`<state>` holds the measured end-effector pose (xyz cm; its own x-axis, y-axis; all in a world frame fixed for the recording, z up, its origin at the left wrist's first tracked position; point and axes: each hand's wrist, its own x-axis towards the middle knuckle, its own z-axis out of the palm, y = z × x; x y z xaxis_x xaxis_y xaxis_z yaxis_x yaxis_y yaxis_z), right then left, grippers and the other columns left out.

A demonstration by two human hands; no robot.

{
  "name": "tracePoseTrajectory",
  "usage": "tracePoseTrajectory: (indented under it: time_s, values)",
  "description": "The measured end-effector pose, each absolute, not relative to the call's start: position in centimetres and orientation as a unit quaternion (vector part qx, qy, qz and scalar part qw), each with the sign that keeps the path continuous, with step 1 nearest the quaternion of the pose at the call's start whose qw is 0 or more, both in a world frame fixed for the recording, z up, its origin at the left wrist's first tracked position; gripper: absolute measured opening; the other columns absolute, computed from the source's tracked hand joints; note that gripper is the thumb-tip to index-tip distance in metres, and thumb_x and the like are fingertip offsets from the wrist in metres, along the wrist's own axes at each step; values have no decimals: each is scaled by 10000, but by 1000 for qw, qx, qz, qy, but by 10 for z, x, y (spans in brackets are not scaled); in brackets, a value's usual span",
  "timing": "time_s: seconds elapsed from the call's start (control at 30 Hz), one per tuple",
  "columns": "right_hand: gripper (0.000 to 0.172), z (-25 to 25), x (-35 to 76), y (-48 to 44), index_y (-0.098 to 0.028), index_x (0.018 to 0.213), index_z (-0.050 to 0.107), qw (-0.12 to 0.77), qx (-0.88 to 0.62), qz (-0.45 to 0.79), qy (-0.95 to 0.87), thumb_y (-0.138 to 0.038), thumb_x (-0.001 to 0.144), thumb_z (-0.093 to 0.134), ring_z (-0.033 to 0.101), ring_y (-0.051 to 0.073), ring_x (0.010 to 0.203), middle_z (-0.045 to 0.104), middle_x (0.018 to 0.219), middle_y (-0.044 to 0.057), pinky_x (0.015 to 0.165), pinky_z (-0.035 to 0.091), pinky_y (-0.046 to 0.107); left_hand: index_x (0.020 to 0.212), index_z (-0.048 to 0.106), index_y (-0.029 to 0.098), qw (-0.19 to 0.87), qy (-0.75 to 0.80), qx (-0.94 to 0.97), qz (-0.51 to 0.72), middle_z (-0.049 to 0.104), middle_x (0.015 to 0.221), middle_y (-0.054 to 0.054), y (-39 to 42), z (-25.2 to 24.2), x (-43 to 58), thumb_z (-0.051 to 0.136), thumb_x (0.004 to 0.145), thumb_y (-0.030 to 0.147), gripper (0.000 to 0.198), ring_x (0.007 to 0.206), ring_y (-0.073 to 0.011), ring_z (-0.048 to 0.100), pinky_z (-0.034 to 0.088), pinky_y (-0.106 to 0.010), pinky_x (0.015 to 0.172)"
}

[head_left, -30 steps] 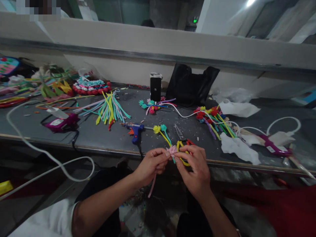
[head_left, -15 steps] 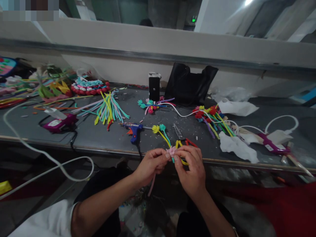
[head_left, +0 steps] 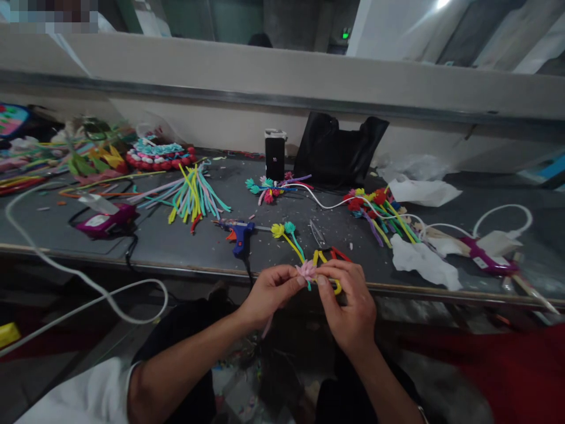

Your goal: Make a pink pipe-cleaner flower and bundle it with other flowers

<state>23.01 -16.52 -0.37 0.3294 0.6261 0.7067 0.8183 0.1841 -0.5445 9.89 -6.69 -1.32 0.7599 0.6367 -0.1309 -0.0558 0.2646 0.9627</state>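
A pink pipe-cleaner flower (head_left: 307, 270) is held between both hands at the table's front edge. My left hand (head_left: 274, 293) is closed on its base, and a pink stem hangs below. My right hand (head_left: 348, 297) pinches the flower's right side with thumb and forefinger. Just beyond lie a yellow pipe-cleaner flower (head_left: 278, 230) and a teal pipe-cleaner flower (head_left: 290, 227), their stems running toward my hands. Scissors (head_left: 318, 235) with red and yellow handles lie partly hidden behind my right hand. A blue glue gun (head_left: 241, 235) rests to the left.
Loose pipe cleaners (head_left: 198, 194) fan out at the left. Finished flowers (head_left: 270, 189) lie before a phone (head_left: 275, 158) and a black bag (head_left: 339, 150). More flowers (head_left: 375, 203), a white cable (head_left: 324, 206) and crumpled paper (head_left: 424, 262) are on the right.
My right hand has shifted slightly right and its fingers have drawn off the flower's top, so more of the pink petals show. My left hand has barely moved.
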Motion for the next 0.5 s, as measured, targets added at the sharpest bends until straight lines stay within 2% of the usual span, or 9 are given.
tracePoseTrajectory:
  time_s: [0.3,0.5]
  values:
    - [142,-6,232,-164,-225,929,658,483,-631,-130,-593,-143,815,638,584,208,929,638,944,47,841,479,408,759,615,145,753,260,560,228,392,558,72,-68,-13,98,707,749,484,350,474,-52,267,191,-197,432]
    - [130,-6,231,-162,-228,912,627,471,-632,-142,-599,-129,828,619,561,203,927,641,932,38,851,474,405,729,638,142,724,268,587,244,409,544,66,-71,-10,99,705,750,476,341,484,-58,286,225,-197,459]
